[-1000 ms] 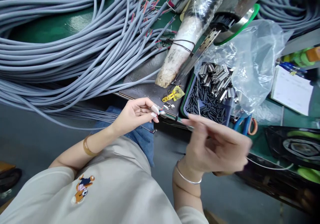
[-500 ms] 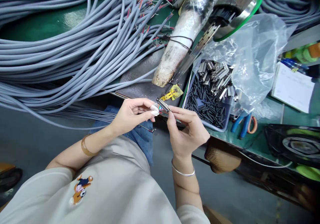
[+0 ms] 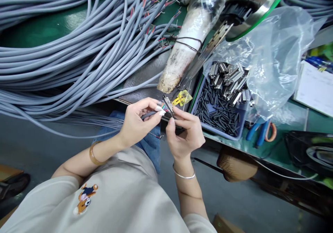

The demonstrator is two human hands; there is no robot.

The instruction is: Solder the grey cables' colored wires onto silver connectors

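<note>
My left hand is closed around the end of a grey cable, its thumb and finger pinching close to the thin coloured wires. Those wires run to a metal multi-pin connector, which stands tilted just past the fingertips. My right hand is on the other side, thumb and index finger closed at the connector's lower end. A thin wire-like line rises behind the right fingers; whether they hold it is unclear. A yellow tool or clip lies on the dark mat behind the connector.
Bundled grey cables with stripped ends cover the left bench. A wrapped white tube slopes down behind my hands. Right of it stands a blue tray of black sleeves and connectors, beside a plastic bag and blue-orange pliers.
The connector has turned from lying slanted and flat to a steeper tilt, its metal side now showing. My right hand has shifted left and slightly down. The grey cable in my left hand now shows.
</note>
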